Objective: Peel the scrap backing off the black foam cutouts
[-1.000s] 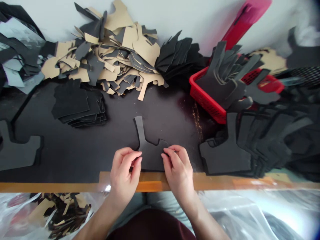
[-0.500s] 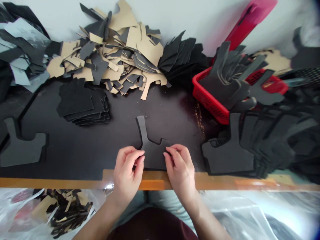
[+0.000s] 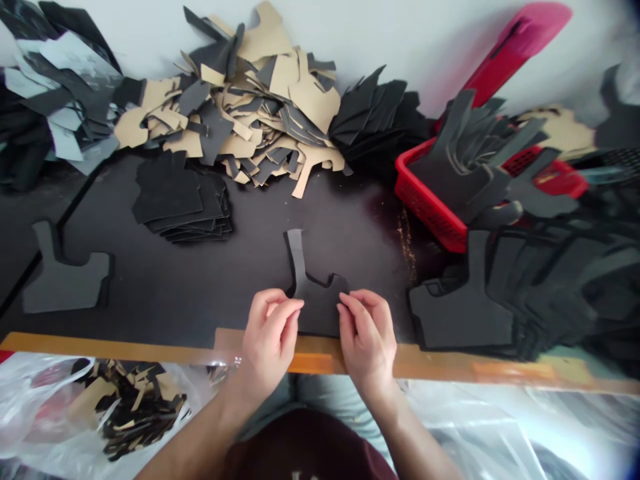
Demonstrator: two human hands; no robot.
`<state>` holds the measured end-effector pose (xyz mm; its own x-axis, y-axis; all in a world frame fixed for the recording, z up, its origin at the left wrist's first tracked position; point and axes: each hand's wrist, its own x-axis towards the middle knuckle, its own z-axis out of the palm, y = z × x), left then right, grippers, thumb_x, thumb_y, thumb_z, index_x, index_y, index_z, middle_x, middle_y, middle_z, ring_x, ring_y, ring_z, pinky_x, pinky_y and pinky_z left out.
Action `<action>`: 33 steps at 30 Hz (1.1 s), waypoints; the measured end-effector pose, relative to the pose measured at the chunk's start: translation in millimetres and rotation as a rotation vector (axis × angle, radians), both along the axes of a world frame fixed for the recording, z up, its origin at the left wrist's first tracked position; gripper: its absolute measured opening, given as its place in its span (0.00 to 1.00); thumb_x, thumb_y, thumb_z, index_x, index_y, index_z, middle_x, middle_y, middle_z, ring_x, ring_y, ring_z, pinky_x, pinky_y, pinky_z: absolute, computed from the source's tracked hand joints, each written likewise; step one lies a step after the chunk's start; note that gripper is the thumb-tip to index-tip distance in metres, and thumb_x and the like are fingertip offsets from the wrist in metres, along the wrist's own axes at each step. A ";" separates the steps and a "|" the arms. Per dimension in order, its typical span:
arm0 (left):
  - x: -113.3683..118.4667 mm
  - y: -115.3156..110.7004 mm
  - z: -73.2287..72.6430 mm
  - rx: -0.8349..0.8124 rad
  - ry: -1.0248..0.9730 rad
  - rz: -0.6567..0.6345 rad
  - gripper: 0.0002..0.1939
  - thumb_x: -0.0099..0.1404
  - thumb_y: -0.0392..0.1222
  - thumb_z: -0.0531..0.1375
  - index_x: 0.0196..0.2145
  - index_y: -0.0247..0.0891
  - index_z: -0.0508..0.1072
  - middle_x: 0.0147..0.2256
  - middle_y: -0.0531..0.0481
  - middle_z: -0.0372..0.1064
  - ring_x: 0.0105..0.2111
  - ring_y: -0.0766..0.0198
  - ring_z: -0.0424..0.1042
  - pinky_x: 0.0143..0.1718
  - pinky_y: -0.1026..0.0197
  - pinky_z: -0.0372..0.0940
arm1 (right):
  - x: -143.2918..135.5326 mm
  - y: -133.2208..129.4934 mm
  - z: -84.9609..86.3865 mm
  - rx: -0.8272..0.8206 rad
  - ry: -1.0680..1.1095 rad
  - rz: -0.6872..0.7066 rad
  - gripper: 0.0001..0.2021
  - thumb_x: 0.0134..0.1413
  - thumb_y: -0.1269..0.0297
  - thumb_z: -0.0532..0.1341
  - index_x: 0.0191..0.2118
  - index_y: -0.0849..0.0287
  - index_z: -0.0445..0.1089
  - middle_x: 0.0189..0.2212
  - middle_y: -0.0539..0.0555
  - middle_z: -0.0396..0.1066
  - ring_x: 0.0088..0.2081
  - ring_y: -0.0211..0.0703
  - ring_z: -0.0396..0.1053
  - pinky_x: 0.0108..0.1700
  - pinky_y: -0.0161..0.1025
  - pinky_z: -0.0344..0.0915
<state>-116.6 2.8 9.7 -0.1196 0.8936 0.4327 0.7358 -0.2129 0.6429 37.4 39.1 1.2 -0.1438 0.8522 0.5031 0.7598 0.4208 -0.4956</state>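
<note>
A dark grey cut-out piece (image 3: pixel 317 300) of sheet material, with a long narrow arm and a short hooked one, lies at the table's front edge. My left hand (image 3: pixel 273 333) pinches its left side, thumb and forefinger together. On the opposite side my right hand (image 3: pixel 367 333) pinches the edge below the hook. Similar dark pieces lie in a stack (image 3: pixel 463 313) to the right of my right hand. Another such piece (image 3: pixel 67 280) rests on the table far to the left.
Tan and dark scraps (image 3: pixel 280 113) are heaped against the wall. A pile of black pieces (image 3: pixel 180 200) sits before them. The red basket (image 3: pixel 430 207) at right holds grey pieces. Below the wooden table edge (image 3: pixel 125 343), a plastic bag (image 3: pixel 45 420) contains scraps.
The whole view has shifted, so the table's contents appear further right. Both hands keep their pinch on the piece, which stays in nearly the same place on the table.
</note>
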 end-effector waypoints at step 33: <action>-1.3 1.2 -2.7 0.004 0.010 0.016 0.11 0.63 0.26 0.55 0.42 0.36 0.69 0.38 0.47 0.60 0.35 0.68 0.66 0.38 0.66 0.64 | -0.6 5.0 -2.1 -0.045 -0.026 -0.030 0.08 0.59 0.71 0.56 0.41 0.61 0.71 0.37 0.56 0.67 0.37 0.37 0.69 0.39 0.35 0.70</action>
<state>-117.9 4.0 7.0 -0.1291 0.8900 0.4373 0.7456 -0.2036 0.6345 36.9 44.1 -0.8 -0.1306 0.8780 0.4604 0.7842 0.3756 -0.4939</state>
